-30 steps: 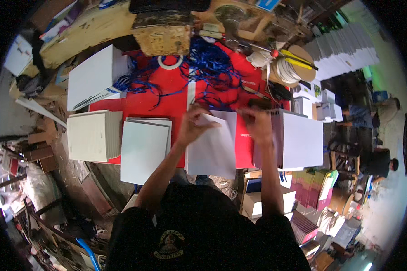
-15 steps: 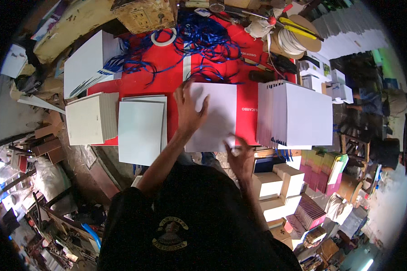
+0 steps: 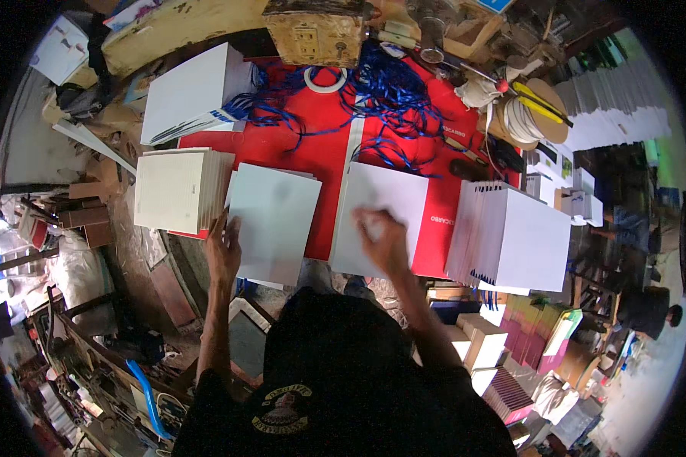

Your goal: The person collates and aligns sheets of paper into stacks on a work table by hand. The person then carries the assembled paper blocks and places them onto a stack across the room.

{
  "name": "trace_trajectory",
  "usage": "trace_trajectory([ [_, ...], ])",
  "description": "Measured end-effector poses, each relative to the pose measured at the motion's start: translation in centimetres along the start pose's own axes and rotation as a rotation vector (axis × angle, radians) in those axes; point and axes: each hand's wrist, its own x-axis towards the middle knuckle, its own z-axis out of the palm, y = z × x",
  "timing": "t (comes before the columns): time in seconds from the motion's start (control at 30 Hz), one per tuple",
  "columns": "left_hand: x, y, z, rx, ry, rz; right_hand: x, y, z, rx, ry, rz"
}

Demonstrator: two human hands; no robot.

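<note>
The left hand (image 3: 223, 250) touches the left edge of a pale bluish-white rectangular paper stack (image 3: 274, 221); whether it grips is unclear. The right hand (image 3: 385, 242), fingers curled, hovers over a white rectangular paper block (image 3: 392, 196), its hold unclear. Cream paper booklets (image 3: 169, 189) stand left, shiny blue ribbons (image 3: 392, 84) far.
</note>
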Motion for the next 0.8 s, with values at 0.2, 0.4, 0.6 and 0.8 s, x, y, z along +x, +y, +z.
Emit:
trace_trajectory([
  [0.2, -3.5, 3.8, -2.5, 0.616, -0.491, 0.554, 14.0, 2.7, -3.7, -0.237, -0.098, -0.199],
  [0.4, -0.9, 5.1, -0.7, 0.505, -0.534, 0.511, 18.7, 4.5, -3.2, -0.742, -0.32, -0.716],
  [0.6, 0.4, 11.6, 5.4, 0.052, -0.572, 0.728, 20.2, 3.3, -6.2, -0.709, -0.353, -0.632],
  [0.8, 4.4, 19.4, 16.5, 0.132, -0.401, 0.724, 19.4, 2.1, -9.1, -0.868, -0.351, -0.726],
])
